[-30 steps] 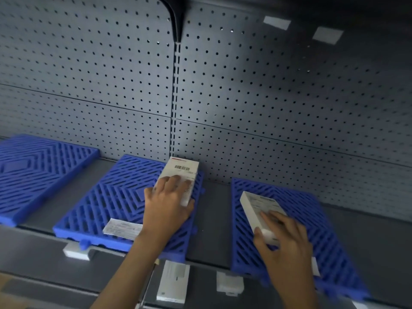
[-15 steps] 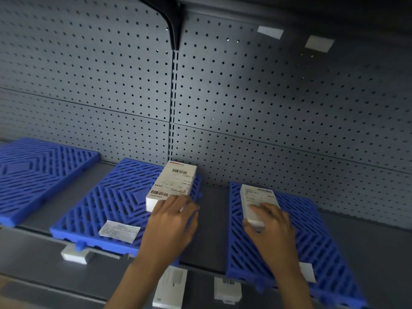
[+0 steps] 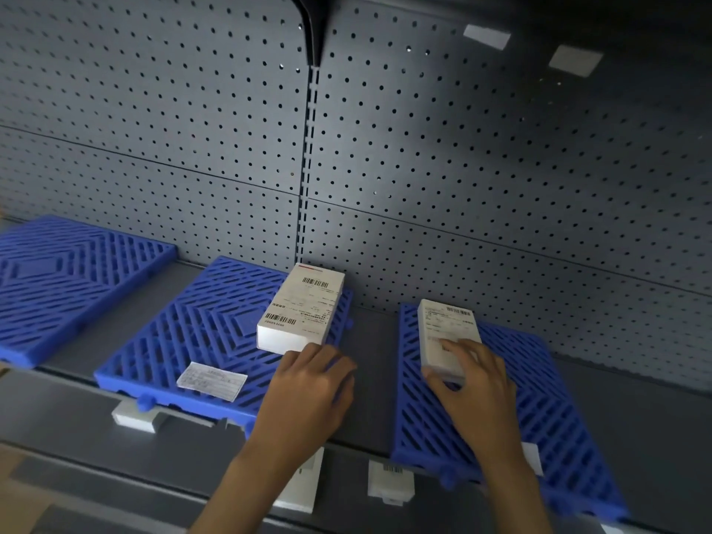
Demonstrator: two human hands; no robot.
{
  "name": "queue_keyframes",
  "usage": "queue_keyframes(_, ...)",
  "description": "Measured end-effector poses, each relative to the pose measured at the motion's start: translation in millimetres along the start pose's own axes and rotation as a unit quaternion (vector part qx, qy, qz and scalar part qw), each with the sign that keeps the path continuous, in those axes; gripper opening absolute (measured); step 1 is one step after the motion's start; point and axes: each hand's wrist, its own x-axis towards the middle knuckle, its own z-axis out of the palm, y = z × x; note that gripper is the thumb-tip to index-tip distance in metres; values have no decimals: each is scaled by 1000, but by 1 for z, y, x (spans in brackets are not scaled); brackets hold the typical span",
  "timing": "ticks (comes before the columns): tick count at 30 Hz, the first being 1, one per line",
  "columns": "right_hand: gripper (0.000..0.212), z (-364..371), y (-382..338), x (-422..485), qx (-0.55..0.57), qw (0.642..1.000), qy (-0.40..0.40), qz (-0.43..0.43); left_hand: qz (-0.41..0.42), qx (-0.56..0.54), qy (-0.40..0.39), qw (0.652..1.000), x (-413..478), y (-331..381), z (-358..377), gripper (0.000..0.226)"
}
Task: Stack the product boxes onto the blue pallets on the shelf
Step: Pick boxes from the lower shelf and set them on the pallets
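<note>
Pointing lengthwise at the pegboard [image 3: 462, 186], the left product box [image 3: 300, 314] lies on the middle blue pallet [image 3: 185, 333] just beyond the left hand [image 3: 308, 383], whose fingers [image 3: 327, 356] hang relaxed, while the right hand [image 3: 474, 383] pinches the right product box [image 3: 447, 333] on the right blue pallet [image 3: 539, 398].

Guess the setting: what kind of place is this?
Probably a shop or stockroom shelf bay: grey perforated metal back panel, blue slatted plastic pallets, white barcoded cardboard boxes.

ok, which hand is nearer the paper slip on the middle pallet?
Left. The left hand sits just right of the slip, at the left box's near end. The right hand is farther right, holding the right box on the right pallet.
</note>
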Motion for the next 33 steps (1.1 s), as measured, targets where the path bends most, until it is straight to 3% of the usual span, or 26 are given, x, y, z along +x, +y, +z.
queue_keyframes(8, 55, -56, 19, -76, -45, 998, 35, 20, 29, -51, -29, 998, -14, 32, 11, 27)
queue_keyframes(16, 42, -119, 77, -158, -64, 993, 52, 81, 94, -99, -49, 989, -14, 119, 26, 30)
queue_keyframes(24, 32, -184, 198, -252, -59, 983, 98, 145, 164, -104, -88, 977, -22, 277, 53, 23)
queue_keyframes(33, 29, -279, 330, -349, -67, 971, 114, 197, 209, -101, -163, 959, -47, 480, 87, 41)
